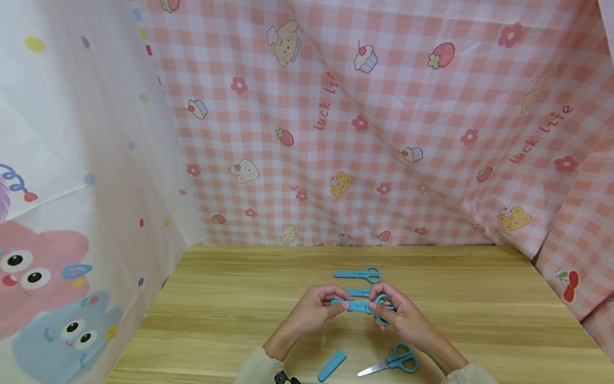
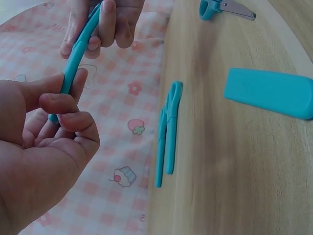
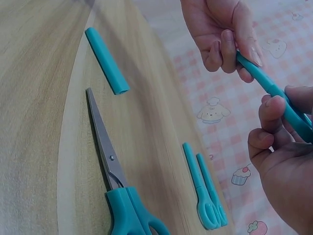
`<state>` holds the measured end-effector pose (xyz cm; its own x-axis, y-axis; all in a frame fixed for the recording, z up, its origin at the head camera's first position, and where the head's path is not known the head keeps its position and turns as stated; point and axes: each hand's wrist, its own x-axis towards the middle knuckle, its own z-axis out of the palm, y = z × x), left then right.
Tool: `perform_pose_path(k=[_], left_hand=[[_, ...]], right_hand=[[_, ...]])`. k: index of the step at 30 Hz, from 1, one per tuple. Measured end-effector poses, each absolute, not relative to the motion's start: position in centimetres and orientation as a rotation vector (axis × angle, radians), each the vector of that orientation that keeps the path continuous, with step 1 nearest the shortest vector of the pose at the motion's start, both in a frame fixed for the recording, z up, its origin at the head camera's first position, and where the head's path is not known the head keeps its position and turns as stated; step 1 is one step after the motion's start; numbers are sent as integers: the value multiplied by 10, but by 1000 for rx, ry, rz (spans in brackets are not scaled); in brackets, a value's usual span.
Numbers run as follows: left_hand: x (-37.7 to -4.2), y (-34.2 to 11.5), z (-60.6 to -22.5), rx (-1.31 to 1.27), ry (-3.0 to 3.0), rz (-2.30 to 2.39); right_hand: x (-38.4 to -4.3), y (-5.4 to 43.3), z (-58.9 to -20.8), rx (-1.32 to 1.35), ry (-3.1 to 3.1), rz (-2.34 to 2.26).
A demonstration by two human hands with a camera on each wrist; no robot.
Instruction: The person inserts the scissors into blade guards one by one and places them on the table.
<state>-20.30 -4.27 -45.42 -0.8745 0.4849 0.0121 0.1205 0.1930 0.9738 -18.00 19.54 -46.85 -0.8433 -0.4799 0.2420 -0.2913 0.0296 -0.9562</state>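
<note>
A pair of blue scissors (image 1: 358, 306) with its blue cap over the blades is held level above the table between both hands. My left hand (image 1: 312, 308) pinches the cap end between thumb and fingers. At the other end, my right hand (image 1: 402, 316) grips the finger loops. The left wrist view shows the left fingers curled about the tip of the cap (image 2: 73, 73). Nearer the front lie an uncapped pair of scissors (image 1: 396, 362), blades bare, and a loose blue cap (image 1: 332, 366).
Two more capped scissors lie at the back: one pair (image 1: 355, 274) in full view, the other pair (image 1: 358, 293) partly hidden behind the hands. The wooden table (image 1: 230, 298) meets a pink checked cloth (image 1: 307, 160) behind and a white printed cloth (image 1: 110, 186) on the left.
</note>
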Motion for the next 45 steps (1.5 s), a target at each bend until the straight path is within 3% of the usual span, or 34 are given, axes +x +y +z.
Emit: perform_pose_path(k=[45], left_hand=[[-207,-37,-460,553,2173,1754]], right_hand=[[-182,201,-464,-740,2094,-1925]])
